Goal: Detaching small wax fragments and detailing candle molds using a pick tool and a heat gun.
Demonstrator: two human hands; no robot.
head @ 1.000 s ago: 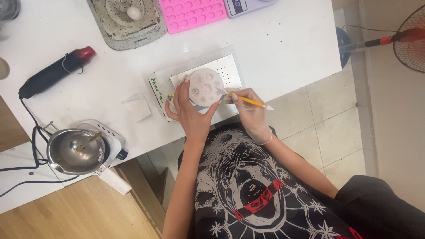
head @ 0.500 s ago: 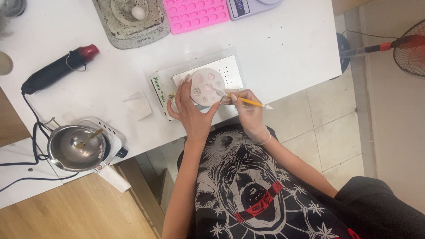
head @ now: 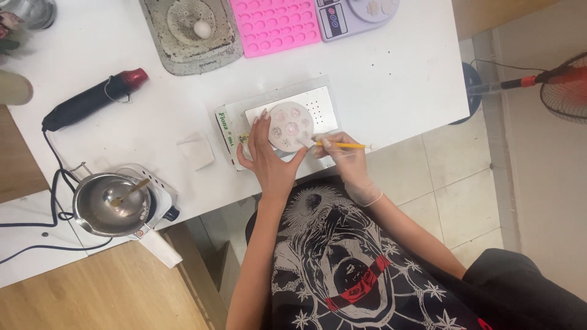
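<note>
Two bare hands work at the near edge of a white table (head: 379, 79), at the centre of the frame as I watch from the head camera. My left hand (head: 269, 160) is spread around the lower rim of a round white mould (head: 290, 126), fingers curled up its left side and thumb on its right, grasping it where it rests on a flat grey tray (head: 318, 104) beside a small green-edged box (head: 225, 131). My right hand (head: 345, 162) is clenched on a yellow stick (head: 342, 145), held level with its white tip touching the mould's lower right edge. Left of the tray lies a folded white tissue (head: 195, 151). Along the top of the frame sit a worn grey scale (head: 183, 46) with a small white egg-shaped piece (head: 202, 29) on it, a pink silicone mould (head: 275, 25) with rows of cavities, and a lilac scale (head: 354, 15). At the upper left lies a black heat gun (head: 92, 101) with a red nozzle. At the lower left a steel pot (head: 110, 205) sits on a small white hotplate (head: 162, 192), a spoon (head: 129, 192) inside it. On the right, over the tiled floor (head: 452, 183), stands a fan (head: 565, 85).
</note>
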